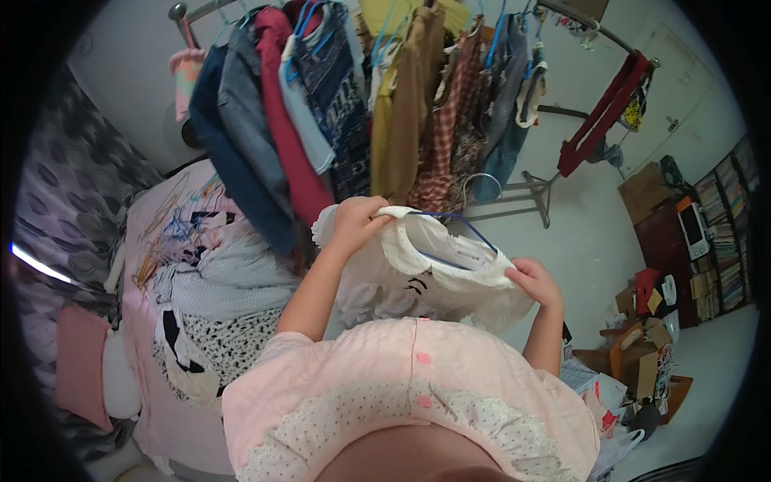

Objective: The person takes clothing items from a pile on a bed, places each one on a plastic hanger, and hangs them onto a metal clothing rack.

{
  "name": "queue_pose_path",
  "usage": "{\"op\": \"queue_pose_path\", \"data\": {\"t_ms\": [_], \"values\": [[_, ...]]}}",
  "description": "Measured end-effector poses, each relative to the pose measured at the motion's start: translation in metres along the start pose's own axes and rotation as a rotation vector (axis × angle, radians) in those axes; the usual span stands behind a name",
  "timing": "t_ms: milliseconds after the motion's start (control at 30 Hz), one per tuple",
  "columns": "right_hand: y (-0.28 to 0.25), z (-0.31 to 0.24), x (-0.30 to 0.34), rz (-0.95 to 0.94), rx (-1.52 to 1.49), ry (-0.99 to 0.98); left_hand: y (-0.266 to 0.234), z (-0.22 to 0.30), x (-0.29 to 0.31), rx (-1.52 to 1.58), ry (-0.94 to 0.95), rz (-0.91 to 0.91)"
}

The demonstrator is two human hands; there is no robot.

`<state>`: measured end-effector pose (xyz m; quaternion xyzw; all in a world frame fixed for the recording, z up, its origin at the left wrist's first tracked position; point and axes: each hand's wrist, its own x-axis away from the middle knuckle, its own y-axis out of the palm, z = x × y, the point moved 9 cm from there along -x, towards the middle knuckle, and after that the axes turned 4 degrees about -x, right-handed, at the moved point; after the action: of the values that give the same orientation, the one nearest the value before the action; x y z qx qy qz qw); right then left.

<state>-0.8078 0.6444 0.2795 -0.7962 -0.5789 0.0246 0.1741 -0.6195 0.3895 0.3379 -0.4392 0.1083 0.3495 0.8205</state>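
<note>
A white blouse (450, 285) with a scalloped collar and ruffled sleeves hangs between my two hands in front of my chest. Inside its neck opening sits a dark blue hanger (474, 230); a pale metal hook (482, 178) curves up beyond the collar. My left hand (358, 223) is closed on the blouse at the left shoulder, its fingers bunched over the collar's edge. At the opposite shoulder my right hand (534, 281) pinches the fabric, thumb along the collar. The hanger's ends are hidden under the cloth.
Ahead, a metal clothes rack (549, 197) carries several garments on blue hangers, including a denim jacket (249, 104) and dark red trousers (604, 116). On the left, a bed (148, 386) holds a clothes pile (233, 277) and loose hangers (181, 205). Boxes (642, 373) and bookshelves (715, 241) stand right.
</note>
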Motion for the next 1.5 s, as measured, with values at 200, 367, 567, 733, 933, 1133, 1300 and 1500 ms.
{"op": "queue_pose_path", "data": {"t_ms": [200, 367, 567, 733, 933, 1133, 1300, 1500], "values": [[-0.054, 0.017, 0.024, -0.062, -0.322, 0.071, 0.079, 0.041, -0.049, -0.040, 0.172, 0.022], [-0.101, 0.036, 0.042, 0.071, -0.309, 0.061, 0.141, 0.071, -0.088, -0.019, 0.248, -0.146], [-0.205, 0.055, 0.026, 0.733, 0.385, 0.063, 0.207, 0.067, -0.121, 0.282, 0.052, -0.432], [-0.216, 0.016, -0.006, 1.230, 0.647, -0.254, 0.251, 0.057, -0.153, 0.425, -0.144, -0.371], [-0.152, 0.040, -0.136, 0.451, -0.294, -0.253, 0.307, 0.072, -0.210, 0.973, -0.372, -0.692], [-0.189, 0.013, -0.165, 0.629, -0.024, -0.389, 0.329, 0.093, -0.250, 1.209, -0.433, -0.781], [-0.202, 0.017, -0.175, 0.722, -0.026, -0.309, 0.351, 0.107, -0.274, 1.201, -0.367, -0.867], [-0.231, 0.038, -0.177, 0.836, -0.308, -0.256, 0.369, 0.112, -0.295, 1.111, -0.201, -0.836]]}}
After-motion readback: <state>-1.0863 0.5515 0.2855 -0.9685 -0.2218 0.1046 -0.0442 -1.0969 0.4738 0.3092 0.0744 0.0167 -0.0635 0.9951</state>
